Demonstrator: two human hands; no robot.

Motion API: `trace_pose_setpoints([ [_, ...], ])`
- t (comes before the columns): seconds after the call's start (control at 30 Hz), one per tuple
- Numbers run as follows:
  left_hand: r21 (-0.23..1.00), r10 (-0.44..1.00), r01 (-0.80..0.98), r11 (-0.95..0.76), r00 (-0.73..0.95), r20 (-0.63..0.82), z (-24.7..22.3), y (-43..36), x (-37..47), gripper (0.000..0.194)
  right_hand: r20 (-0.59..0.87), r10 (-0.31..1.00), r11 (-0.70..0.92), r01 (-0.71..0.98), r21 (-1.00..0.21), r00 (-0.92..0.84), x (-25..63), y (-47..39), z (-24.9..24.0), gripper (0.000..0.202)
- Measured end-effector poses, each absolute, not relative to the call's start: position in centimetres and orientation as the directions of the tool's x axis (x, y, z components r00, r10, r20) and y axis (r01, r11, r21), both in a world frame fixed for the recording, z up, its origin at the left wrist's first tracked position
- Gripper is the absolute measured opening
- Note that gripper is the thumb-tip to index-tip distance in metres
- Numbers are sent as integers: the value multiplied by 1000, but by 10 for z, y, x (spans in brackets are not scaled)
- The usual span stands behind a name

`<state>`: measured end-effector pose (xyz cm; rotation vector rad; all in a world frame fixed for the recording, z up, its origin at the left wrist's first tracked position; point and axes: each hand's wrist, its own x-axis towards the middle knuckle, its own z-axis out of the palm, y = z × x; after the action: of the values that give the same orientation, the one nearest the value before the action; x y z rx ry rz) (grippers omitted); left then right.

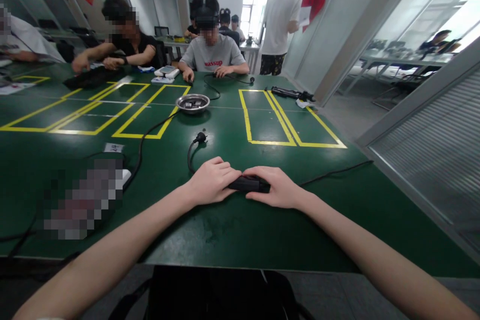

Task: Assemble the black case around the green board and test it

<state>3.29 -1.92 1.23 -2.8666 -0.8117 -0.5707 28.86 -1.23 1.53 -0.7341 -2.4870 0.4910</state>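
Observation:
Both hands grip a black power adapter (pixel 245 184) lying low over the green table (pixel 210 240). At its left end is my left hand (pixel 214 180), closed round it with the thumb underneath. My right hand (pixel 276 187) is closed on the other end, fingers over the top and thumb on the near side. From the left end a black cord curves away to a black mains plug (pixel 200 137) resting on the table. A thin black cable (pixel 333 172) leads from the right end to the table's right edge.
A metal bowl (pixel 192 103) with small metal pieces stands ahead. Yellow tape rectangles (pixel 268 143) mark the table. At the left are a blurred-out object (pixel 90 197) and a small numbered label (pixel 113 147). A folded black tripod (pixel 290 93) lies far right. Across sits a person in grey (pixel 212 50) handling a cable.

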Motion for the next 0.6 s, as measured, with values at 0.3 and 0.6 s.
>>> trace_pose_setpoints([
  [0.3, -26, 470, 518, -855, 795, 383, 13, -16, 40, 28, 158, 706, 510, 341, -789, -690, 288, -5, 13, 36],
  [0.6, -40, 412, 508, -860, 739, 532, 18, -23, 39, 36, 321, 947, 300, 281, -912, 30, 336, 49, 15, 51],
])
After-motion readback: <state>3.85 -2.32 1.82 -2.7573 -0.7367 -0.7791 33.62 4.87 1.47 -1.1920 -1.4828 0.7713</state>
